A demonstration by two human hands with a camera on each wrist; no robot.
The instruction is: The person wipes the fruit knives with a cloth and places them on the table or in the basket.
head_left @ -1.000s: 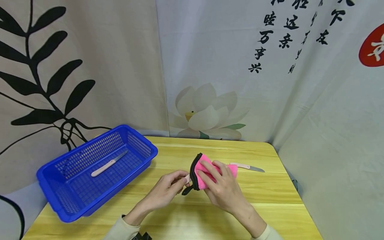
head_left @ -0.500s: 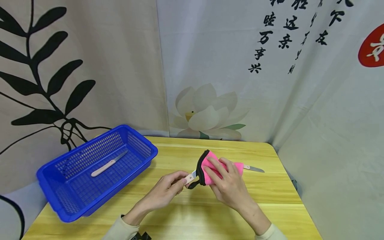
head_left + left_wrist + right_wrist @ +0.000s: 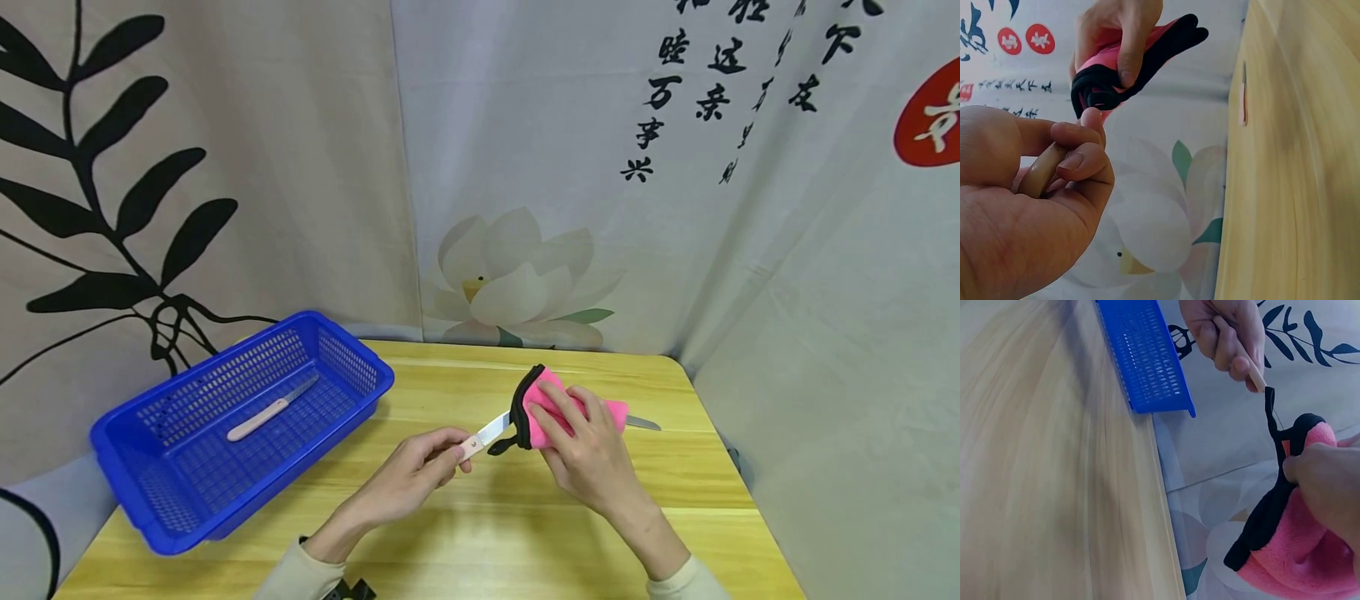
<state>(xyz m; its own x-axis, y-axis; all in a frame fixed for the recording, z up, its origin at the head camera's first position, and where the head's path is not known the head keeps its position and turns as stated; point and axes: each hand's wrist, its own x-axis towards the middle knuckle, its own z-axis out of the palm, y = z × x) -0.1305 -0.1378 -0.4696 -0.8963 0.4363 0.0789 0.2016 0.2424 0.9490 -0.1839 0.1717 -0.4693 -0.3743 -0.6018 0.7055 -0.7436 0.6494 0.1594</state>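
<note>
My left hand [image 3: 412,475] pinches the pale handle of a knife [image 3: 472,446] between thumb and fingers. Its blade points right, and the far part is hidden in a fluffy pink cloth with black edging [image 3: 537,429]. My right hand [image 3: 592,462] grips that cloth, folded around the blade. A black loop [image 3: 1270,415] hangs off the cloth's edge in the right wrist view. Past the cloth, a second knife [image 3: 645,423] lies on the table with only its blade end showing in the head view. The left wrist view shows that knife [image 3: 1244,103] at the table's far edge.
A blue perforated basket [image 3: 187,508] stands at the table's left, with another pale-handled knife [image 3: 258,419] inside. The wooden table [image 3: 420,542] ends at a printed curtain [image 3: 525,150] behind and a plain curtain on the right.
My right hand and the cloth have slid right and slightly up along the blade, baring more metal near the handle. The cloth now covers the table knife's handle. My left hand stays nearly still.
</note>
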